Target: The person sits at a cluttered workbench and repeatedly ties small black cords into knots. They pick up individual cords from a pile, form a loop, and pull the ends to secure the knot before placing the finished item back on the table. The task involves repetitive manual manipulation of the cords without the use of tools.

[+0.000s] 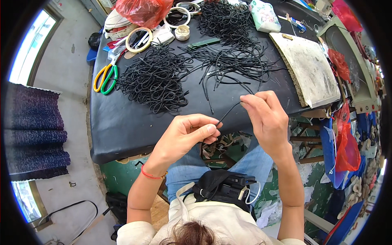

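A thin black cord (230,111) stretches between my two hands, above the near edge of the table. My left hand (187,132) pinches its lower end between thumb and fingertips. The upper part is gripped by my right hand (267,118), higher and to the right. Beyond my hands, loose straight black cords (237,61) lie spread on the black tabletop (118,126). To their left is a pile of looped, knotted black cords (155,77). Another tangled heap of black cord (224,20) sits farther back.
Scissors with yellow and green handles (107,75) lie at the left. Behind them are tape rolls (139,40), a small round tub (182,32) and a red plastic bag (143,10). A worn pale board (306,67) covers the right side, near a tissue pack (264,16).
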A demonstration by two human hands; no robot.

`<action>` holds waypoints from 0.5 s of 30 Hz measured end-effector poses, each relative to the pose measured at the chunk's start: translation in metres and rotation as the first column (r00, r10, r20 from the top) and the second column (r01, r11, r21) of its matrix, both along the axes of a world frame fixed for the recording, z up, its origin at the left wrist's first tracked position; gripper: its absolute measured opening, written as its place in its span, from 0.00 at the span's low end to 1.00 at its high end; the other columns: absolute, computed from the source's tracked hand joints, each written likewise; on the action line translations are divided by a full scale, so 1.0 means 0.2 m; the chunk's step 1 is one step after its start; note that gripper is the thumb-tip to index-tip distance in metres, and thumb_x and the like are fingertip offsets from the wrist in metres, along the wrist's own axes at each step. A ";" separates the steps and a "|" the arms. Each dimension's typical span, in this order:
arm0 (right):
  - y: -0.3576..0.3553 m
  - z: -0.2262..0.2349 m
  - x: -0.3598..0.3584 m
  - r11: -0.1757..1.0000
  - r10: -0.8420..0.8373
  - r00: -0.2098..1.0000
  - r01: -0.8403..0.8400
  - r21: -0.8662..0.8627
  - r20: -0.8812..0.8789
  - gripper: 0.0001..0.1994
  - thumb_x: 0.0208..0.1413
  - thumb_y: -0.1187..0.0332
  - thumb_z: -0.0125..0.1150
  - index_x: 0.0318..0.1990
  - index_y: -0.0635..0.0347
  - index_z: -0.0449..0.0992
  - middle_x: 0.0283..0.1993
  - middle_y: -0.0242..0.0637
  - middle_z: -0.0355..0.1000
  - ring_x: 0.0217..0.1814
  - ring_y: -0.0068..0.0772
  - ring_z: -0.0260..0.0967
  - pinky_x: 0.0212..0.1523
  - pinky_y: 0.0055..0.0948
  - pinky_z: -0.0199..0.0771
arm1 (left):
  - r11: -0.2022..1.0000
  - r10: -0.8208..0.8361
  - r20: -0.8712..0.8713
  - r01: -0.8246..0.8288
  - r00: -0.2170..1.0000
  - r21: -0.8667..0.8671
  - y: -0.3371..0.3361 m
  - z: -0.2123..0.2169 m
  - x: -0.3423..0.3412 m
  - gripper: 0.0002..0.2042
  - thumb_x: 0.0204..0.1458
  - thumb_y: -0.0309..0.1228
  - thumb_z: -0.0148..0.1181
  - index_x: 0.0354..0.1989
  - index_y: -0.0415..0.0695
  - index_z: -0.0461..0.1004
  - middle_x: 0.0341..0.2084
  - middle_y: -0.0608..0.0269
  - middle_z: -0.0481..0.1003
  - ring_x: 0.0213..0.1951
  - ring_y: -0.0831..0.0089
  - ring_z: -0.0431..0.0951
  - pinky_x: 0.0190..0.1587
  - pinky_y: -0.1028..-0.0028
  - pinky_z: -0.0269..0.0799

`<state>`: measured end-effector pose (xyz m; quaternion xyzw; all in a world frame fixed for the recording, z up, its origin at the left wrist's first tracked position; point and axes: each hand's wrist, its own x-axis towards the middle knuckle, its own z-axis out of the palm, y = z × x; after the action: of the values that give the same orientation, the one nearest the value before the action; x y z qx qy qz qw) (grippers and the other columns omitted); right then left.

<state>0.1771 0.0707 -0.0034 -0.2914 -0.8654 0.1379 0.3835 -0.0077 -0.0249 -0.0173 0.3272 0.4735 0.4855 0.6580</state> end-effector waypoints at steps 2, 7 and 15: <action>0.02 0.00 0.00 0.998 -0.056 0.997 0.058 0.033 -0.046 0.08 0.45 0.78 0.62 0.34 0.62 0.72 0.28 0.38 0.65 0.24 0.35 0.66 0.25 0.29 0.67 | 1.000 0.023 0.012 -0.023 1.000 0.011 -0.02 -0.03 0.01 0.09 0.53 0.28 0.55 0.39 0.35 0.73 0.31 0.60 0.76 0.31 0.78 0.76 0.35 0.78 0.74; -0.08 -0.07 -0.09 0.934 -0.290 0.946 0.247 -0.258 -0.146 0.04 0.47 0.75 0.61 0.30 0.61 0.72 0.28 0.39 0.67 0.26 0.35 0.67 0.27 0.30 0.66 | 0.981 0.192 0.197 -0.182 0.962 -0.068 0.01 -0.09 0.13 0.10 0.54 0.30 0.54 0.41 0.38 0.72 0.32 0.60 0.75 0.33 0.75 0.77 0.34 0.78 0.77; -0.17 -0.14 -0.12 0.915 0.002 0.989 -0.061 -0.398 -0.147 0.09 0.49 0.81 0.53 0.38 0.64 0.74 0.34 0.40 0.70 0.32 0.36 0.69 0.33 0.29 0.70 | 0.928 0.373 0.320 -0.357 0.871 -0.110 0.03 -0.18 0.17 0.11 0.55 0.30 0.53 0.41 0.36 0.71 0.33 0.58 0.75 0.33 0.75 0.77 0.37 0.79 0.77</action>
<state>0.1539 0.0364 -0.0320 -0.3390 -0.7936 0.3391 0.3746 0.0264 -0.0194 -0.0539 0.1290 0.4192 0.6382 0.6327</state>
